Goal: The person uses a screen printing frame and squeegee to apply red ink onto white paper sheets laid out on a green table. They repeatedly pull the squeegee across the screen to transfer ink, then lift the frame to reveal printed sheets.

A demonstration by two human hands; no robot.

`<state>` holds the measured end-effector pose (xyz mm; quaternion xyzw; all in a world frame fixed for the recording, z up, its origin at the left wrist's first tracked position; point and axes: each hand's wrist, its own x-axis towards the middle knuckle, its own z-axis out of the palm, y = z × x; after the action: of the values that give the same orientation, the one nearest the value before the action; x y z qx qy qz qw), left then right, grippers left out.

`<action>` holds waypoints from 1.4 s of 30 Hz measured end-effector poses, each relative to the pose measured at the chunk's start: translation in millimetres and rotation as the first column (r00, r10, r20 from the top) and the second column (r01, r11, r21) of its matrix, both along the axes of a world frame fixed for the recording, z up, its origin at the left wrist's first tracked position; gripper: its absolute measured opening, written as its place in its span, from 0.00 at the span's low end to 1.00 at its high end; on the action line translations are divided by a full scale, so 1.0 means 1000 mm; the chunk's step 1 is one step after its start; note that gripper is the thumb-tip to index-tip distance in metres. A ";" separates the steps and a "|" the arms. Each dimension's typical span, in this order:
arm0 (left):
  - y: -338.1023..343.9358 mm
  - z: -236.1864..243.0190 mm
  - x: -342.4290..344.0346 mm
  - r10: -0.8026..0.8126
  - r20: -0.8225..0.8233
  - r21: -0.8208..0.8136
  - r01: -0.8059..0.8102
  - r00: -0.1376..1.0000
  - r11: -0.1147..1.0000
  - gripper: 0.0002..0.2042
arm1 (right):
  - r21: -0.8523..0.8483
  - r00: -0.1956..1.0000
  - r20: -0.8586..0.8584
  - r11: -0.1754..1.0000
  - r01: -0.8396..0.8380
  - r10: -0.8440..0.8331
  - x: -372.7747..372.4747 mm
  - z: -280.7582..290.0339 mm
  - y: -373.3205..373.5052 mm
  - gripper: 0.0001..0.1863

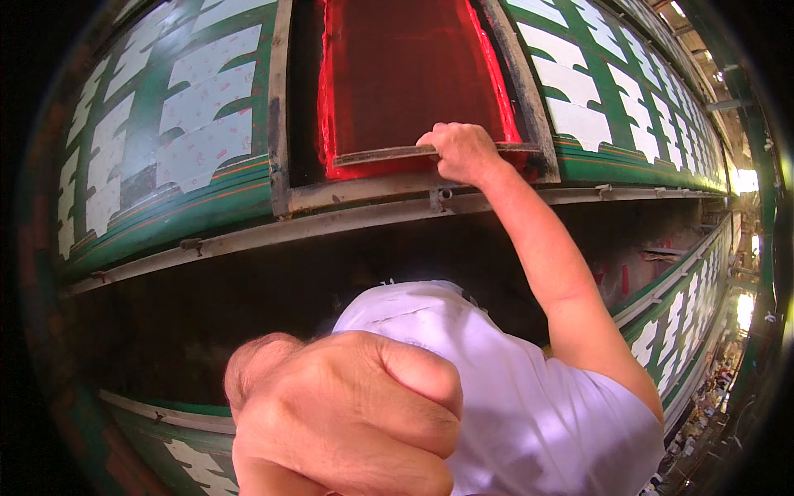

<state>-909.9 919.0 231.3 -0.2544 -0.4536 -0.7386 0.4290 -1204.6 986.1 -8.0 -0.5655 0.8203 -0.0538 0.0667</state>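
Note:
My right hand (465, 152) is closed over the long, thin squeegee (372, 155), which lies crosswise at the near end of a printing screen. The screen's worn wooden frame (279, 107) surrounds dark red mesh (405, 78). Bright red ink (328, 107) lines both long sides of the mesh and shows along the squeegee. Large and close at the lower middle, my left hand (343, 409) is closed with its fingers curled. Its palm side is hidden, so whatever it may hold cannot be made out.
Green printing tables (207, 200) with rows of pale cut pieces (211, 103) extend on both sides of the screen. A metal rail (347, 223) with small brackets edges the near side. Behind me runs another green table (674, 331), across a dark aisle (248, 289).

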 end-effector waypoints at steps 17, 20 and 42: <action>0.065 0.013 -0.124 -0.364 0.231 -0.367 0.427 0.902 0.826 0.06 | -0.545 0.922 0.245 0.829 -0.126 0.301 -0.039 -0.010 0.095 0.31; 0.056 -0.010 -0.166 -0.398 0.217 -0.382 0.453 0.891 0.806 0.11 | -0.627 0.981 0.185 0.776 0.071 0.059 -0.092 -0.015 0.125 0.26; -0.347 -0.323 -0.185 0.823 0.232 -0.963 -0.005 -0.519 0.269 0.31 | -0.215 0.661 0.303 0.626 0.749 -0.686 -0.242 -0.073 0.111 0.46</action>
<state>-1094.7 572.4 -91.7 0.5255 -0.8273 -0.1057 0.1684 -1446.6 1097.5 -80.8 -0.1844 0.9467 -0.2630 0.0250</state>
